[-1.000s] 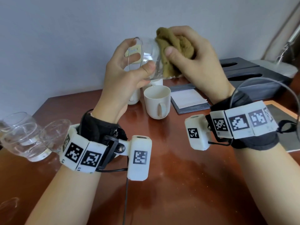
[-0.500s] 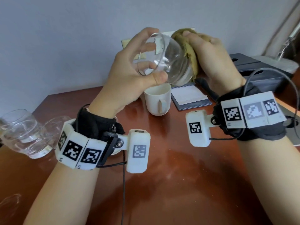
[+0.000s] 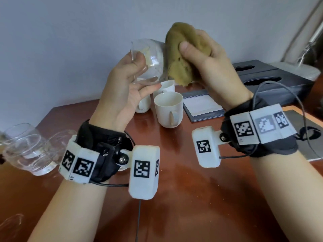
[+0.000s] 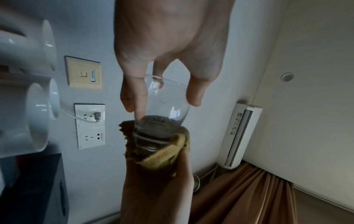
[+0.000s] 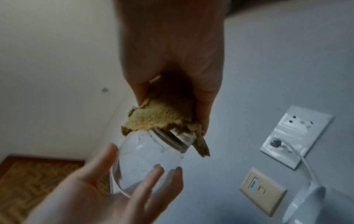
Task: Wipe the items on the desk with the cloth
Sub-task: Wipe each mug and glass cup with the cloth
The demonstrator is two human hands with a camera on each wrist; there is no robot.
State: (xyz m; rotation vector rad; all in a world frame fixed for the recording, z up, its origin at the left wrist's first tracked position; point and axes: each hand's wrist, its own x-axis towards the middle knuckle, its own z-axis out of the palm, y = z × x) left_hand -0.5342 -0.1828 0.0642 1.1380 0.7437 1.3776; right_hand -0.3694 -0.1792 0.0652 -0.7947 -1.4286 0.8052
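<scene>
Above desk: left hand fingertips pinch glass; right hand clutches cloth. Rotate glass steadily, grip firm.

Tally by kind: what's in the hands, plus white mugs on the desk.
glass, in left hand: 1
cloth, in right hand: 1
white mugs: 3
Total: 5
</scene>
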